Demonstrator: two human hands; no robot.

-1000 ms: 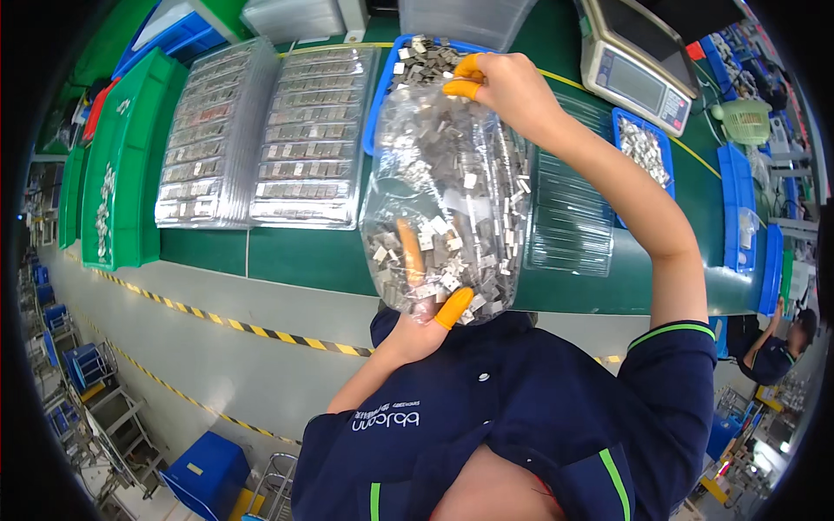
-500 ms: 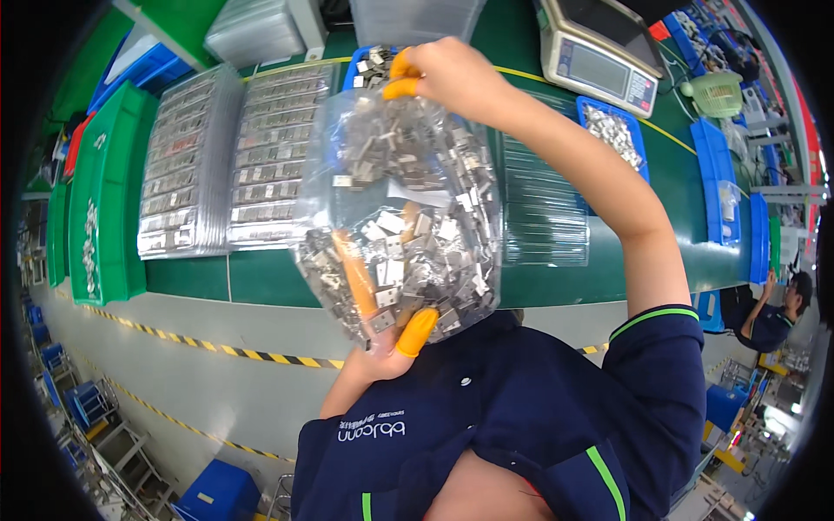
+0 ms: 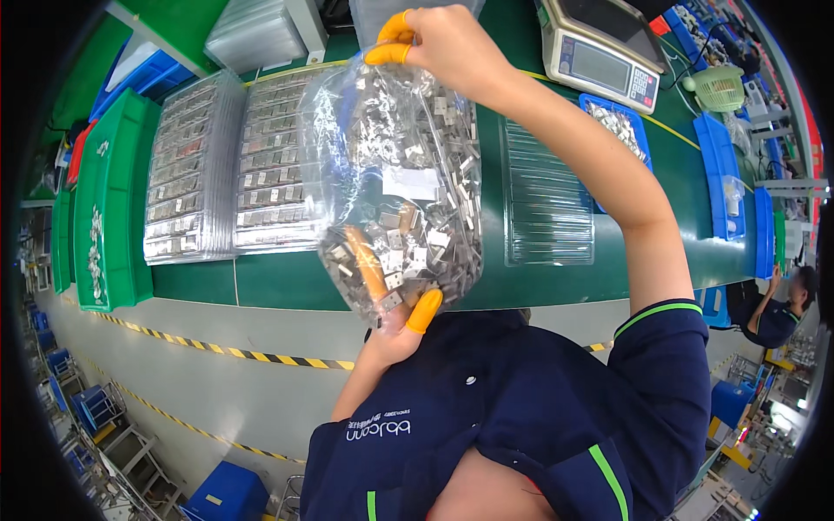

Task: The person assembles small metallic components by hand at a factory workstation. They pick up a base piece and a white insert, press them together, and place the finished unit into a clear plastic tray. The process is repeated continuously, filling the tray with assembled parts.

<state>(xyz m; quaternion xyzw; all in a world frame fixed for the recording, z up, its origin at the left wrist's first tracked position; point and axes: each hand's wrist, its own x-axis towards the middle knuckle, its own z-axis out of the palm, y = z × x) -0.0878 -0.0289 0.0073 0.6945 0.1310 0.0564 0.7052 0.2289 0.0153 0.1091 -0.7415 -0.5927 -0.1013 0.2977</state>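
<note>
A clear plastic bag [image 3: 404, 187] of small silvery metal connectors hangs stretched in front of me over the green bench. My right hand [image 3: 443, 48], with orange finger cots, pinches its top edge at the far end. At the near, lower end my left hand [image 3: 395, 334] grips the bag, its orange-covered thumb in front and other covered fingers showing through the clear film. A white paper slip [image 3: 411, 183] shows in the bag's middle among the connectors. Part of the bench and a tray stack lie hidden behind the bag.
Stacked clear trays of connectors [image 3: 191, 174] stand on the left, beside a green bin [image 3: 117, 200]. Flat clear trays [image 3: 549, 200] lie right of the bag. Farther right are a scale [image 3: 599, 65] and a blue tray [image 3: 645, 139] of pale parts. A co-worker [image 3: 773, 304] sits at far right.
My right hand has risen away from me, drawing the bag's top upward and making it longer and narrower. My left hand has shifted slightly right and toward the bench, still gripping the bag.
</note>
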